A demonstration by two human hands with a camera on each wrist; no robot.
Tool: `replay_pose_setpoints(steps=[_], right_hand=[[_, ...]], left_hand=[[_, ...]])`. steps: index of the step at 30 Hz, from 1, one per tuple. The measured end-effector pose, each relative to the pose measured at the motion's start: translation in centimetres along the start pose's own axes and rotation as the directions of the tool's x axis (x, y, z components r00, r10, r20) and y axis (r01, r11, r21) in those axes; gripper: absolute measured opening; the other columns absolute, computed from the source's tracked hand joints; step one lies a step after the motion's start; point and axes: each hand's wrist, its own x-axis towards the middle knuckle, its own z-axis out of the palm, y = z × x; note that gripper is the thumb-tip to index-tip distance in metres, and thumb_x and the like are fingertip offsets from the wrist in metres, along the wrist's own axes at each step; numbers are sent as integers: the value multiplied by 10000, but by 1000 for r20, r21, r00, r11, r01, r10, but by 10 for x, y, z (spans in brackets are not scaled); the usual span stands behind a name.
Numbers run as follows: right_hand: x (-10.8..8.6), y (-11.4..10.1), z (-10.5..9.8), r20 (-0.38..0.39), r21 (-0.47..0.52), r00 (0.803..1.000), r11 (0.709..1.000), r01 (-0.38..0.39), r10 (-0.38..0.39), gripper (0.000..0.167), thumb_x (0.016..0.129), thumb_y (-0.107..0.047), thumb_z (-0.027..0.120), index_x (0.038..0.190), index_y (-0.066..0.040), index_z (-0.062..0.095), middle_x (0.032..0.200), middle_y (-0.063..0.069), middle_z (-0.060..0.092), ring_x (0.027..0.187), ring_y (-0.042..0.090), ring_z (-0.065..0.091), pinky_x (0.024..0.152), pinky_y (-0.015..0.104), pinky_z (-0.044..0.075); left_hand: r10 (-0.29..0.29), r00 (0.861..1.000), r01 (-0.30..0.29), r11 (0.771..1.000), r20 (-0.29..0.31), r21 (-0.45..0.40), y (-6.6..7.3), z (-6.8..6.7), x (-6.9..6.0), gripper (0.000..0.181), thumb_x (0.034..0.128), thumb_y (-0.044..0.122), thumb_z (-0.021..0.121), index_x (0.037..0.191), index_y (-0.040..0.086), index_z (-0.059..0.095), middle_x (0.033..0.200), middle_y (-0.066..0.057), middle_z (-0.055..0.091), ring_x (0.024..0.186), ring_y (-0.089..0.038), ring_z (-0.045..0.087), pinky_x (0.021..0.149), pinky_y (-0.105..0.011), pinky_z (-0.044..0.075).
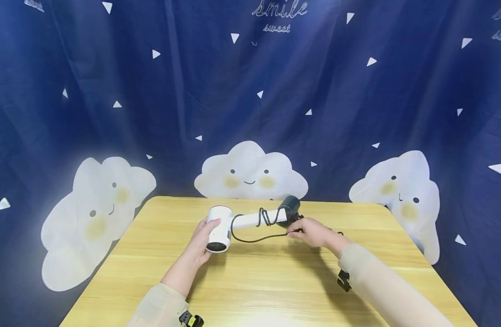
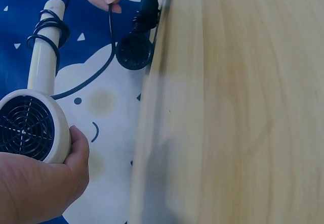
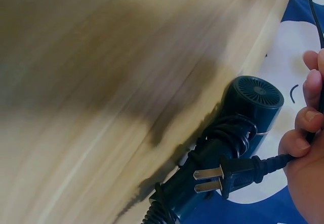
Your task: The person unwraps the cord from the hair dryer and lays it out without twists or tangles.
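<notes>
A white hair dryer [image 1: 219, 225] is held over the table by my left hand [image 1: 200, 244], which grips its round head. The left wrist view shows its dark grille and the handle [image 2: 44, 62] with several loops of black cord around it. My right hand [image 1: 311, 232] holds a free stretch of that black cord [image 1: 250, 241] between curled fingers. In the right wrist view, a two-pin plug [image 3: 238, 176] sticks out from under those fingers. Behind it a dark green hair dryer [image 3: 253, 97] lies on the table, its own cord wound around its handle.
The wooden table [image 1: 242, 290] has its far edge just beyond the green hair dryer. A dark blue curtain [image 1: 242, 118] with white clouds and triangles hangs behind and at both sides.
</notes>
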Motion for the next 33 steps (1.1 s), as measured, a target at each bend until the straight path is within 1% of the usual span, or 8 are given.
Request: replay_pose_setpoints(steps=[5, 8, 12, 16, 20, 23, 28, 33], right_hand=[[-7, -2, 0, 11, 2, 1000, 1000, -17, 17, 202, 980, -243, 650, 1038, -97, 777, 1021, -35, 739, 970, 146, 682, 885, 387, 552], [-11, -6, -2, 10, -12, 1000, 1000, -23, 24, 197, 980, -271, 650, 1031, -133, 781, 1011, -60, 738, 962, 125, 679, 890, 386, 549], [-15, -13, -6, 6, -34, 1000, 999, -12, 12, 188, 982, -283, 647, 1022, -156, 779, 1009, -67, 738, 962, 121, 679, 897, 394, 547], [-18, -19, -10, 1, -39, 1000, 999, 5, -5, 181, 981, -274, 651, 1003, -147, 778, 992, -76, 734, 944, 99, 670, 876, 380, 549], [-20, -27, -14, 1, -27, 999, 999, 41, -41, 158, 967, -253, 675, 994, -137, 777, 983, -75, 726, 928, 77, 657, 847, 353, 553], [-20, -34, -19, -6, -10, 996, 996, 85, -85, 112, 944, -206, 706, 977, -125, 777, 963, -73, 719, 885, 61, 641, 807, 333, 556], [-19, -48, -29, -42, 13, 986, 987, 163, -162, 70, 920, -159, 730, 944, -112, 775, 918, -83, 708, 833, 42, 628, 752, 304, 551], [-16, -63, -42, -77, 12, 977, 980, 199, -198, 46, 918, -164, 732, 941, -163, 771, 908, -112, 697, 818, 28, 621, 722, 278, 537]], left_hand=[[1, 1000, -1, 1000, -2, -5, 0, -2, 1, 689, 982, 269, 590, 1529, 31, 246, 1177, -153, 561, 915, -183, 647, 788, -336, 597], [2, 1000, -2, 1000, -8, -3, 1, -2, 2, 679, 984, 267, 587, 1527, 35, 251, 1178, -154, 560, 914, -183, 647, 788, -333, 596], [0, 1000, 0, 1000, -11, 3, 1, -3, 2, 678, 983, 271, 588, 1526, 40, 255, 1176, -146, 565, 914, -179, 648, 792, -329, 593], [-1, 1000, 1, 1000, -18, 10, 0, -4, 3, 687, 978, 282, 598, 1525, 45, 257, 1173, -143, 566, 915, -181, 647, 794, -332, 593], [-2, 1000, 3, 1000, -27, 23, 0, -4, 3, 693, 974, 295, 605, 1526, 55, 262, 1175, -144, 561, 920, -182, 641, 794, -330, 591], [-6, 1000, 7, 1000, -27, 28, 0, -5, 2, 698, 973, 300, 606, 1530, 63, 258, 1181, -144, 554, 925, -182, 637, 798, -331, 590], [-10, 1000, 10, 999, -25, 33, 0, -6, 2, 710, 975, 300, 608, 1539, 64, 246, 1189, -148, 546, 929, -186, 634, 805, -334, 590], [-9, 999, 10, 999, -35, 46, 1, -7, 2, 727, 972, 309, 613, 1549, 72, 238, 1194, -149, 542, 929, -183, 628, 803, -327, 587]])
